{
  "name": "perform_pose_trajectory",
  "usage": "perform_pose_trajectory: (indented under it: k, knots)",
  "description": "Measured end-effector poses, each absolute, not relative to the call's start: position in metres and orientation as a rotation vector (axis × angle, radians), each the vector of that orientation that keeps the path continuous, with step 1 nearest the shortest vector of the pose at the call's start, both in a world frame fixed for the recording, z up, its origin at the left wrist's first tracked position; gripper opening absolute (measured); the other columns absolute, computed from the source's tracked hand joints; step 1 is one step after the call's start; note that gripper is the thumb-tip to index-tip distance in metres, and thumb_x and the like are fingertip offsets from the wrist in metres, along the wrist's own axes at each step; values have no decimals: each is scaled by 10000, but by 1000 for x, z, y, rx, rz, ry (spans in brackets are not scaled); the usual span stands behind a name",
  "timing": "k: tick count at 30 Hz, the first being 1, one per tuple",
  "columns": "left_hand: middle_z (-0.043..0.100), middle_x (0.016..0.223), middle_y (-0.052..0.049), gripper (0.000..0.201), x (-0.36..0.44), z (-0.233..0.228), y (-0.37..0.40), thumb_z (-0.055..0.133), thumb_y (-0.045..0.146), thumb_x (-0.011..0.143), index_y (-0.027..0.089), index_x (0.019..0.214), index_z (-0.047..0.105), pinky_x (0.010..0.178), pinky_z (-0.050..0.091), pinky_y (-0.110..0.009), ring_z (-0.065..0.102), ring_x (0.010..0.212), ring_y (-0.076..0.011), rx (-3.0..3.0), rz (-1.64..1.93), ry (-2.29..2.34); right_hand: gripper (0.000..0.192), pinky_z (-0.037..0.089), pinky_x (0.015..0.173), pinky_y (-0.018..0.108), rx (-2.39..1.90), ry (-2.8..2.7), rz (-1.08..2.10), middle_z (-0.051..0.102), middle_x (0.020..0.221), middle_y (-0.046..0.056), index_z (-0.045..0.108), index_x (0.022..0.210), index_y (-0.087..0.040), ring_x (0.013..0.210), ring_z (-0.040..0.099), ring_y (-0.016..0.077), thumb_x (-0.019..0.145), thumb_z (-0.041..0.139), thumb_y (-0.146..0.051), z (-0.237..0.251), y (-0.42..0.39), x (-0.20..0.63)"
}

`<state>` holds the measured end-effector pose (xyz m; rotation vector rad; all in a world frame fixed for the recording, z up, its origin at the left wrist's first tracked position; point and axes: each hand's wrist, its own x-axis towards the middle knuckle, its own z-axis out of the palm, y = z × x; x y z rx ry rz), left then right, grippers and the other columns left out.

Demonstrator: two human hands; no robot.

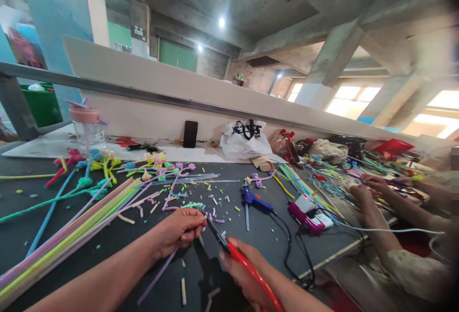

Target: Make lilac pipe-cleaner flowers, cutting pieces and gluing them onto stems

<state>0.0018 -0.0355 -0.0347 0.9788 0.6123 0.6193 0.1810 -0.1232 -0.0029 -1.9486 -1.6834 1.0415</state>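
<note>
left hand (181, 231) pinches thin purple straw (158, 276) | right hand (244, 274) grips red-handled scissors (233, 252)

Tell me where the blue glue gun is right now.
In the head view the blue glue gun lies on the dark table, right of centre, beyond the right hand with its red-handled scissors and left of the pink and white device.
</note>
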Motion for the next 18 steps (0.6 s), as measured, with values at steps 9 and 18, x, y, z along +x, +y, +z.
perform_pose_trajectory:
  k: [9,18]
  knots:
    - [492,572,33,200,3,-30,-38,599,312,696,132,688,512,368,92,-170,267,355,8,979,672,595,129,302,473,179,-1971,-1855,941,348,499,-79,434,693,-215,461,334,69,776,483,-300,8,-128,187]
    - [491,541,46,209,2,-31,-36,600,337,701,146,712,516,346,84,-168,276,325,7,1005,621,629,177,290,389,177,-2034,-1666,1098,350,490,-91,397,772,-234,344,330,61,817,367,-403,8,-128,184]
